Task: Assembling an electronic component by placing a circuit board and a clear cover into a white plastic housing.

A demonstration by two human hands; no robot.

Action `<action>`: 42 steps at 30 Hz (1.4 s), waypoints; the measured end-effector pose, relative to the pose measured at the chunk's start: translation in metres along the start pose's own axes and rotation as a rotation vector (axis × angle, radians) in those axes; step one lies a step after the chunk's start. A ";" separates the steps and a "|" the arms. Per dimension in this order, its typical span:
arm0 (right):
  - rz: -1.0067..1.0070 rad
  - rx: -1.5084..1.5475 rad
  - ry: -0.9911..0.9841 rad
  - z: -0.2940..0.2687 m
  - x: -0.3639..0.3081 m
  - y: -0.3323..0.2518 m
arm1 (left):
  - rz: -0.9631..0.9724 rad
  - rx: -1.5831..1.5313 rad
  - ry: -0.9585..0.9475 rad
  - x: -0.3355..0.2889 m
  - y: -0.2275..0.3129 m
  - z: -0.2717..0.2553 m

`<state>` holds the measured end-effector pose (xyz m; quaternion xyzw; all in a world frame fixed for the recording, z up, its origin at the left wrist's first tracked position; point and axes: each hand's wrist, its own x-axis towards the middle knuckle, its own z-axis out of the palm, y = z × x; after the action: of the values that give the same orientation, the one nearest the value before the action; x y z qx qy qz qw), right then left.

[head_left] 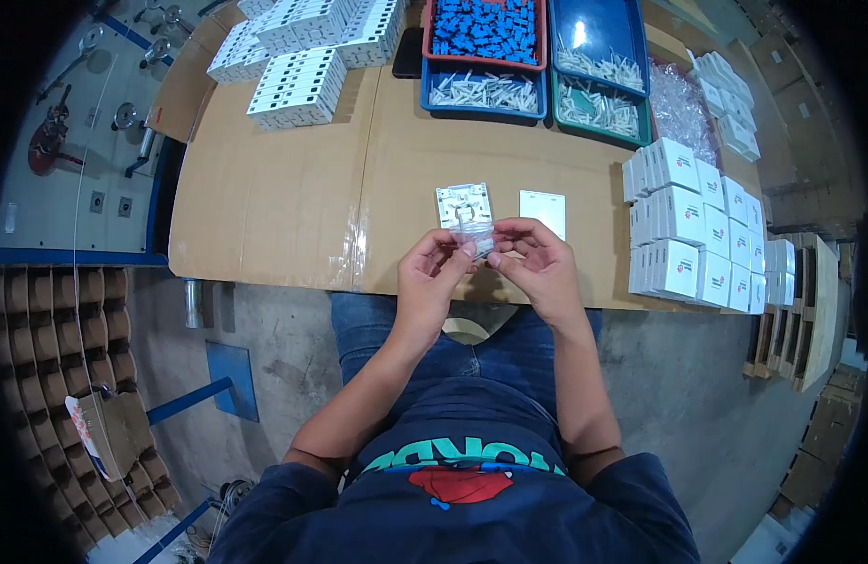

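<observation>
Both of my hands meet at the near edge of the cardboard-covered table. My left hand (432, 271) and my right hand (544, 270) pinch a small clear plastic bag (472, 231) between thumbs and fingers. Small pale parts seem to be inside it, too blurred to name. Just behind the bag lies a white plastic housing (463, 196) with its moulded inner side up; the bag partly covers its near end. A flat white cover plate (544, 209) lies right of the housing, partly hidden by my right hand.
At the back are a red tray of blue pieces (484, 32) and blue (484, 95) and green trays (598, 108) of white plugs. Stacked white units (297, 89) stand back left, white boxes (692, 226) right. Clear bags (683, 108) pile behind those boxes.
</observation>
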<state>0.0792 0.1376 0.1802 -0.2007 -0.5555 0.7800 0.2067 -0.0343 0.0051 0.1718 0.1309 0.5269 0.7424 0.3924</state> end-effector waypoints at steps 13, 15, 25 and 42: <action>0.096 -0.014 0.042 0.002 0.001 0.006 | 0.009 -0.017 0.005 0.000 -0.004 -0.005; 0.091 -0.021 0.040 -0.001 0.001 0.012 | -0.014 -0.023 -0.069 0.000 -0.003 -0.004; 0.026 -0.006 0.095 -0.001 0.003 0.012 | -0.014 0.018 -0.044 0.001 0.000 0.000; -0.095 -0.111 0.029 0.002 -0.001 0.001 | -0.022 0.057 -0.018 0.001 -0.001 -0.003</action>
<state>0.0782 0.1350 0.1799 -0.1965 -0.6037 0.7344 0.2398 -0.0364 0.0036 0.1695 0.1427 0.5459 0.7214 0.4014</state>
